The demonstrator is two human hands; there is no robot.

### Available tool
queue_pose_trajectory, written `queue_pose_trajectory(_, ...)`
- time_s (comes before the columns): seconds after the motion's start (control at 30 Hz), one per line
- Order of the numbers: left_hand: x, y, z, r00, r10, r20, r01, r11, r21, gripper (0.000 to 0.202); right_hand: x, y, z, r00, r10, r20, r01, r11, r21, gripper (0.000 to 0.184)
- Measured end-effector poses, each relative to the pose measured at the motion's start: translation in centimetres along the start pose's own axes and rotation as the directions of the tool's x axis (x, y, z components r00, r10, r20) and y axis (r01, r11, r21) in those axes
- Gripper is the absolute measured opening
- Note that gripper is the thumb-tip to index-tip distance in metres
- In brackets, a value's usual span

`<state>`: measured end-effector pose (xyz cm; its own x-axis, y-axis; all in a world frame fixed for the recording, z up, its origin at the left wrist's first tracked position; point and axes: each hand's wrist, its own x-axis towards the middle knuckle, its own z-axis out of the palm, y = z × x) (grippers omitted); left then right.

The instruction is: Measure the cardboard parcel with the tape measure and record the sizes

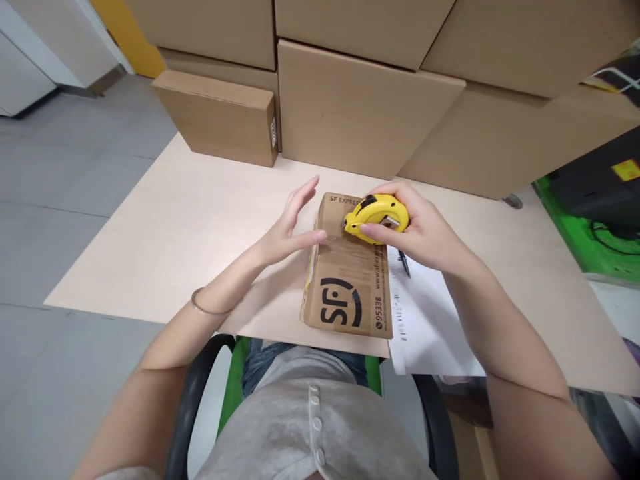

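My right hand (417, 223) is wrapped round a yellow tape measure (381, 208), its thumb along the near side. The tape measure is over the far right part of a brown SF Express cardboard box (345, 267), which lies flat on the table with its printed face up. I cannot tell whether the tape measure touches the box. My left hand (295, 230) is at the box's left edge, fingers spread and holding nothing. Its thumb tip reaches just over the edge. Under my right wrist are printed paper sheets (430, 313) and a black pen (404, 263), partly hidden.
Large cardboard boxes (350, 107) are stacked along the table's far edge. A flatter box (220, 120) stands at the back left. The pale table (145, 247) ends at the left above a grey floor. Dark equipment on a green surface (575, 233) is at the right.
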<state>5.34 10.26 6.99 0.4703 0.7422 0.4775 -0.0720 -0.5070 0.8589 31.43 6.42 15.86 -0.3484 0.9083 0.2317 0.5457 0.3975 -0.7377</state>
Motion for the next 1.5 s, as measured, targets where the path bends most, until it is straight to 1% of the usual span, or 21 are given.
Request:
queue_pose_trajectory(0.07, 1.2, -1.7, 0.3, 0.996, -0.039, 0.079, 0.046, 0.994, -0.096, 0.094, 0.4, -0.4, 0.0, 1.0, -0.03, 0.005, 0.031, 0.999, -0.032, 0.048)
queue_pose_trajectory(0.13, 1.5, -2.6, 0.8, 0.99, -0.052, 0.134, 0.071, 0.988, -0.14, 0.092, 1.1, -0.9, 0.3, 0.997, -0.082, 0.009, 0.083, 0.994, -0.072, 0.045)
queue_pose_trajectory(0.17, 1.5, -2.8, 0.9, 0.988, -0.056, 0.142, 0.077, 0.986, -0.151, 0.089, 1.5, -1.2, 0.5, 0.994, -0.112, 0.017, 0.113, 0.988, -0.102, 0.042)
queue_pose_trajectory(0.27, 1.2, -3.1, 1.2, 0.99, -0.073, 0.121, 0.095, 0.979, -0.18, 0.082, 3.0, -2.2, 1.2, 0.978, -0.189, 0.086, 0.203, 0.957, -0.209, 0.034)
queue_pose_trajectory(0.37, 1.4, -3.2, 1.4, 0.989, -0.136, 0.058, 0.146, 0.96, -0.239, 0.065, 3.8, -3.0, 1.1, 0.967, -0.206, 0.15, 0.239, 0.936, -0.258, 0.03)
queue_pose_trajectory(0.43, 1.7, -3.2, 1.7, 0.984, -0.179, 0.021, 0.178, 0.944, -0.279, 0.058, 3.8, -3.1, 0.5, 0.968, -0.179, 0.174, 0.221, 0.939, -0.264, 0.029)
queue_pose_trajectory(0.53, 2.1, -2.8, 2.1, 0.982, -0.189, 0.029, 0.189, 0.933, -0.307, 0.046, 2.7, -2.7, -1.3, 0.974, -0.124, 0.187, 0.177, 0.937, -0.3, 0.031)
queue_pose_trajectory(0.6, 2.2, -2.3, 2.2, 0.983, -0.177, 0.044, 0.182, 0.933, -0.31, 0.039, 1.6, -2.0, -2.7, 0.981, -0.102, 0.163, 0.152, 0.928, -0.339, 0.033)
queue_pose_trajectory(0.7, 2.2, -1.9, 2.1, 0.984, -0.169, 0.054, 0.177, 0.938, -0.297, 0.034, -0.2, -0.8, -4.7, 0.992, -0.067, 0.111, 0.103, 0.928, -0.358, 0.033)
queue_pose_trajectory(0.8, 2.1, -1.6, 1.9, 0.983, -0.172, 0.06, 0.182, 0.942, -0.283, 0.034, -1.7, 0.2, -5.8, 0.996, -0.006, 0.085, 0.033, 0.946, -0.322, 0.031)
queue_pose_trajectory(0.9, 2.1, -1.5, 1.7, 0.983, -0.17, 0.063, 0.181, 0.948, -0.261, 0.033, -2.4, 0.7, -6.0, 0.997, 0.035, 0.074, -0.011, 0.955, -0.298, 0.029)
queue_pose_trajectory(1.03, 2.1, -1.6, 1.6, 0.985, -0.16, 0.067, 0.172, 0.949, -0.262, 0.031, -2.3, 1.0, -5.6, 0.998, 0.029, 0.048, -0.014, 0.959, -0.282, 0.028)
queue_pose_trajectory(1.2, 2.1, -1.9, 1.5, 0.981, -0.178, 0.078, 0.193, 0.937, -0.292, 0.032, -2.3, 1.3, -5.8, 0.997, 0.027, 0.072, -0.006, 0.96, -0.279, 0.027)
queue_pose_trajectory(1.3, 2.2, -1.8, 1.3, 0.978, -0.186, 0.095, 0.206, 0.932, -0.299, 0.041, -2.6, 0.9, -5.9, 0.998, 0.02, 0.059, -0.003, 0.962, -0.274, 0.029)
queue_pose_trajectory(1.37, 2.2, -1.6, 1.2, 0.98, -0.154, 0.122, 0.183, 0.941, -0.283, 0.05, -2.5, 0.2, -5.6, 0.998, 0.008, 0.055, 0.008, 0.958, -0.287, 0.029)
queue_pose_trajectory(1.43, 2.2, -1.4, 1.1, 0.983, -0.115, 0.143, 0.147, 0.958, -0.246, 0.058, -2.0, -0.7, -4.7, 0.997, -0.025, 0.069, 0.044, 0.955, -0.293, 0.028)
queue_pose_trajectory(1.5, 2.3, -1.3, 1.3, 0.985, -0.089, 0.148, 0.12, 0.969, -0.216, 0.063, -0.9, -1.5, -3.5, 0.992, -0.07, 0.108, 0.097, 0.956, -0.278, 0.028)
